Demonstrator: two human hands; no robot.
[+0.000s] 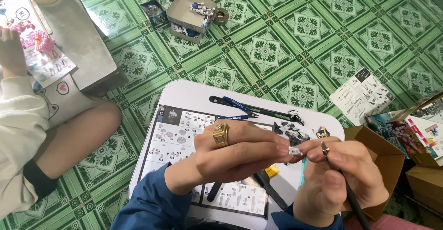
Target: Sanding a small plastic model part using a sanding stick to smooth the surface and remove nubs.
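floor: green patterned tiles (295, 40) | small white table (194, 93) at lower centre, instruction sheet (177, 135) on it | left hand (235, 149) pinches small white part (295, 151) at frame centre-right | right hand (344, 179) grips dark knife (344, 184) | open cardboard box (380, 154) at right | another person upper left

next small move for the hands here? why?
Probably bring the tool tip in the right hand the last bit over to the small white part pinched in the left hand. The tip sits just beside the part, apparently not touching, and both hands are raised above the white table and the instruction sheet.
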